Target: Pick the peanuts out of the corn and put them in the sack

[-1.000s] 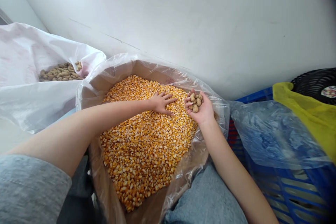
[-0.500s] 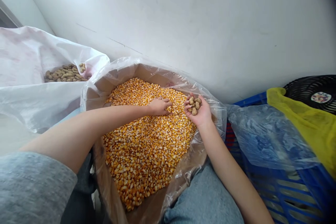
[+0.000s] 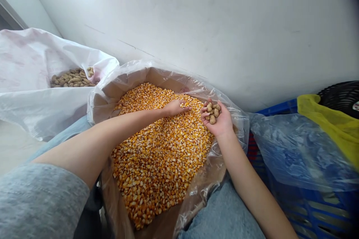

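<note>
My left hand [image 3: 174, 108] is over the loose yellow corn kernels [image 3: 162, 157], turned on its side with the palm partly up and fingers curled. A few kernels show in its cupped palm. To its right, my right hand [image 3: 224, 121] lies palm up near the rim of the sack. It cups several unshelled peanuts [image 3: 212, 114] above the corn. A brown sack with a clear plastic liner [image 3: 193, 190] holds the corn and stands open between my legs.
A white sack [image 3: 42, 104] with unshelled peanuts inside stands at the left. On the right, clear plastic film [image 3: 297, 149] and a yellow mesh bag [image 3: 333, 123] lie over a blue crate [image 3: 319, 209], beside a black fan guard [image 3: 340, 95]. A white wall [image 3: 196, 26] rises behind.
My left hand has turned from palm down on the corn to palm partly up, now with kernels in it, and moved slightly right. My right hand still cups the peanuts.
</note>
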The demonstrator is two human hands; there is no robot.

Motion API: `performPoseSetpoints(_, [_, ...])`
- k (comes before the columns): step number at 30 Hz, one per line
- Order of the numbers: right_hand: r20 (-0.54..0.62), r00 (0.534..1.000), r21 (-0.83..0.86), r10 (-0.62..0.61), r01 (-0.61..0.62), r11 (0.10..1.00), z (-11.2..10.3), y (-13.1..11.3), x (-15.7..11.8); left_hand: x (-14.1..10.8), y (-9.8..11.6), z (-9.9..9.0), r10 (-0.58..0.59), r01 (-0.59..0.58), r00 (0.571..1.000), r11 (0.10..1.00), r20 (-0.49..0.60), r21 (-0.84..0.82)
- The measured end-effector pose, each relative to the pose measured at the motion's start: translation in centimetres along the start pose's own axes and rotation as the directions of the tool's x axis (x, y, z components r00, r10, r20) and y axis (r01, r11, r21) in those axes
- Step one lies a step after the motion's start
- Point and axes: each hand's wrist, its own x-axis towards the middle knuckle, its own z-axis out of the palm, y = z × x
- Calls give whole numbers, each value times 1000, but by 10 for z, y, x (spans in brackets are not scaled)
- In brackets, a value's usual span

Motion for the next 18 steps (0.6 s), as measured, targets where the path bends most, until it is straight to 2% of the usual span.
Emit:
performPoseSetpoints(6, [-5, 1000, 5, -5, 5, 1000, 3, 0, -2, 5, 2, -2, -34, 32, 999, 998, -42, -49])
performPoseSetpoints(10, [-9, 1000, 9, -4, 4, 1000, 3, -1, -3, 7, 6, -8, 20, -23, 999, 994, -28, -105])
performPoseSetpoints(18, [-1, 1000, 14, -2, 2, 1000, 0, -1, -1, 7, 18, -15, 84, -106, 990, 970, -111, -218])
